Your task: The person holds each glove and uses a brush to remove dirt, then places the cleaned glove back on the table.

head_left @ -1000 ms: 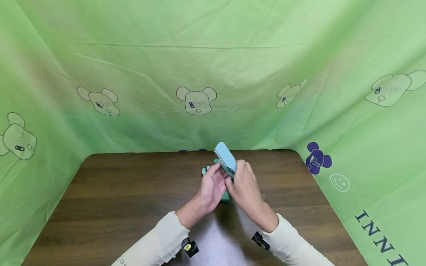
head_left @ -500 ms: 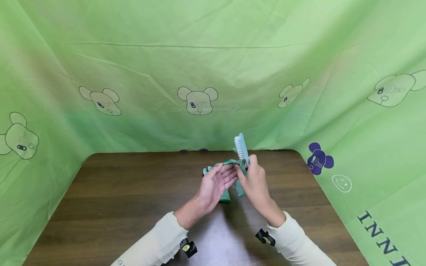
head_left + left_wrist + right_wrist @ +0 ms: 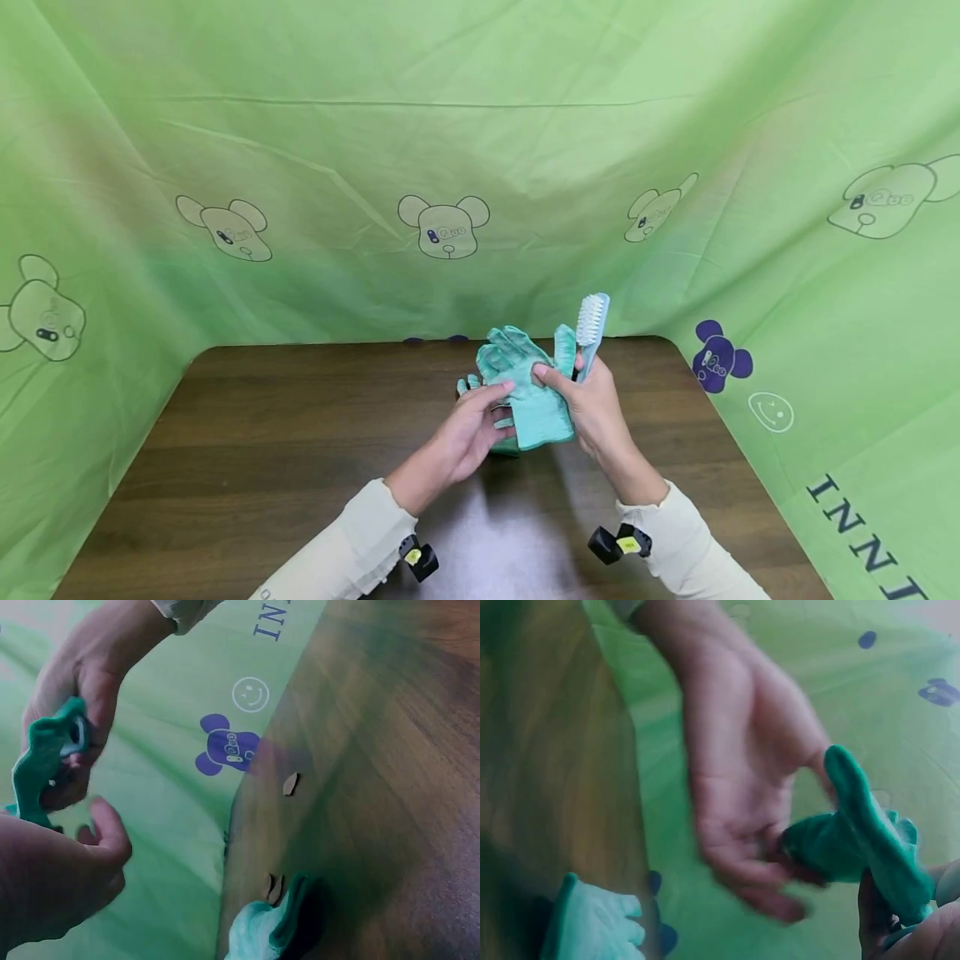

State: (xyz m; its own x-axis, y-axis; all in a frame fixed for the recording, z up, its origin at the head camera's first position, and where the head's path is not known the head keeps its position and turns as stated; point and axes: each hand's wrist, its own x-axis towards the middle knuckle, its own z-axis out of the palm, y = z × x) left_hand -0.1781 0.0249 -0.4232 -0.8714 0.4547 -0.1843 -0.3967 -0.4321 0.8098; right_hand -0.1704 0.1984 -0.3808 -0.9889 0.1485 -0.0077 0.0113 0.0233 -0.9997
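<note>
My right hand (image 3: pixel 600 408) grips a light blue scrub brush (image 3: pixel 592 325), its white bristles facing left. The same hand's thumb presses a mint-green work glove (image 3: pixel 536 400) against the fingers, the glove's fingers pointing away. At the glove's left edge my left hand (image 3: pixel 465 429) pinches it, thumb in front and fingers partly behind. In the right wrist view the left hand (image 3: pixel 742 772) is blurred beside the darker green side of the held glove (image 3: pixel 877 832). A second glove (image 3: pixel 259 930) lies on the table below, mostly hidden by the hands in the head view.
The brown wooden table (image 3: pixel 300 433) is closed in by green cloth (image 3: pixel 322 167) at the back and sides. A few small tan, leaf-shaped pieces (image 3: pixel 291 784) lie on the table near the second glove. Each sleeve carries a wrist camera (image 3: pixel 618 543).
My right hand has moved right, turning the brush upright with its bristles into view. The glove has come up with it and now faces me, and the left thumb has come onto it.
</note>
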